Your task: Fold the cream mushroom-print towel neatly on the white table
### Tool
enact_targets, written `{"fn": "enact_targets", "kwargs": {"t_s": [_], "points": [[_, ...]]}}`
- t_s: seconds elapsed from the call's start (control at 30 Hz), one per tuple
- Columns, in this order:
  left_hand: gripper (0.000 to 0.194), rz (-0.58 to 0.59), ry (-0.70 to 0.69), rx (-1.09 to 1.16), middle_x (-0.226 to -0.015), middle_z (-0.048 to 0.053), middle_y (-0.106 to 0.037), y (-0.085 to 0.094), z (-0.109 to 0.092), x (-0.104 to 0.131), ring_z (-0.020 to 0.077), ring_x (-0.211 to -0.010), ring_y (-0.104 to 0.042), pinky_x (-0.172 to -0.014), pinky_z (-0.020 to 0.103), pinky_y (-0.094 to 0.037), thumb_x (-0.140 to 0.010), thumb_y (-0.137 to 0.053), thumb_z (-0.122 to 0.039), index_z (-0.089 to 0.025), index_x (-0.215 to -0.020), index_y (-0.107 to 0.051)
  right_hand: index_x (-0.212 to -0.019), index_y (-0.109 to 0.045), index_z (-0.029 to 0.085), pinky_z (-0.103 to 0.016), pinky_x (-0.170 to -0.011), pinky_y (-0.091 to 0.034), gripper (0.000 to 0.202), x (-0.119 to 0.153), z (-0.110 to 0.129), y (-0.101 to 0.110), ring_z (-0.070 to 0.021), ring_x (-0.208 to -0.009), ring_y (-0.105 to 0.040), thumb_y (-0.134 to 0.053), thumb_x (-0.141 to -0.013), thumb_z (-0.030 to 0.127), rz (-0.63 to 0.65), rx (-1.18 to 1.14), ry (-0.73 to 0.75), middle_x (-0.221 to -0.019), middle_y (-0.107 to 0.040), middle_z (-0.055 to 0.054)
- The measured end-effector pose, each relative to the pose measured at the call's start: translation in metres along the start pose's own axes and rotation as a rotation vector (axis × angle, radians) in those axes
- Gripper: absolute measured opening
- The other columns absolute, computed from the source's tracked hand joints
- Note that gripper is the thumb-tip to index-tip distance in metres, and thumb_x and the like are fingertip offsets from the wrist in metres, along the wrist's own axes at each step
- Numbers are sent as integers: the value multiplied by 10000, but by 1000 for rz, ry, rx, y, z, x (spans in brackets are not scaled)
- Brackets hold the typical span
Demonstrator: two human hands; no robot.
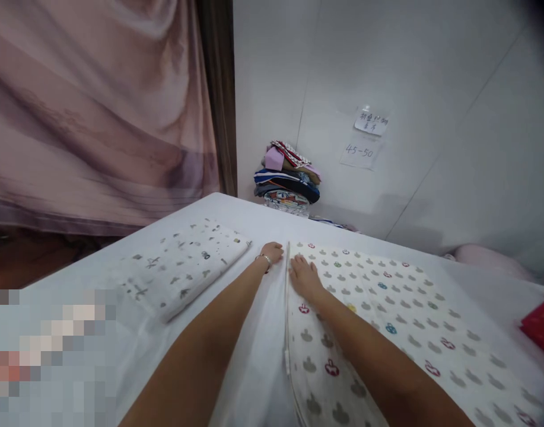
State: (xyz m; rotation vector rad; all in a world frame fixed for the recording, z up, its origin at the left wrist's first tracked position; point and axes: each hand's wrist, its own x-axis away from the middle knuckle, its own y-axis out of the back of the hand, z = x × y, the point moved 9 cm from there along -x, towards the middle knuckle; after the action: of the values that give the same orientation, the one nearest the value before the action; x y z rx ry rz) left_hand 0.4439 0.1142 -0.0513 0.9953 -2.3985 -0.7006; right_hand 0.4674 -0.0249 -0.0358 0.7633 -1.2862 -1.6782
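Note:
A cream cloth (369, 279) printed with grey, red and blue rabbit-like heads lies spread out on the white table. My right hand (304, 277) rests on its far left part with the fingers spread. Just beyond the cloth's left edge, my left hand (272, 252) is over the white surface, fingers pointing right, a bracelet on the wrist; whether it pinches anything is hidden. Left of it lies a folded white cloth (183, 270) with small grey prints.
Folded fabrics (287, 175) are stacked beyond the table's far edge, against the grey wall. Two handwritten papers (359, 152) hang there. A pink curtain (98, 118) covers the left. Something red (541, 326) lies at the right edge.

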Motion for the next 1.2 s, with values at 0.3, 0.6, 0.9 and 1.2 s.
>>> {"fn": "enact_targets", "kwargs": {"t_s": [0.3, 0.6, 0.9, 1.2], "points": [[168, 64, -164, -19, -899, 12, -707, 0, 34, 151, 144, -836, -645, -776, 226, -486, -768, -561, -184, -199, -893, -673, -1404, -348, 167, -482, -1121, -135, 492, 182, 42, -21, -223, -1381, -190, -278, -932, 283, 47, -58, 160, -1487, -264, -82], [172, 88, -270, -97, -872, 8, -702, -24, 36, 256, 153, -801, -638, -751, 233, -476, -763, -553, -242, -211, -880, -674, -1388, -386, 209, -452, -1131, -172, 469, 288, 45, -25, -196, -1373, -222, -268, -938, 274, 34, -68, 155, -1467, -313, -39], [195, 63, -60, 36, -824, 20, -707, -26, 40, 294, 104, -554, -630, -558, 199, -459, -776, -564, -244, -172, -950, -616, -1270, -512, 185, -367, -1018, -344, 444, 313, 48, -14, -218, -1199, -443, -390, -843, 155, -161, -23, 174, -1295, -523, -87], [209, 44, 18, 30, -825, 27, -714, -37, 42, 294, 105, -503, -623, -498, 200, -447, -811, -522, -343, -159, -867, -605, -984, -614, 194, -284, -847, -375, 223, 294, 58, 2, -196, -954, -495, -419, -876, 199, -200, -6, 116, -959, -581, -68]]}}
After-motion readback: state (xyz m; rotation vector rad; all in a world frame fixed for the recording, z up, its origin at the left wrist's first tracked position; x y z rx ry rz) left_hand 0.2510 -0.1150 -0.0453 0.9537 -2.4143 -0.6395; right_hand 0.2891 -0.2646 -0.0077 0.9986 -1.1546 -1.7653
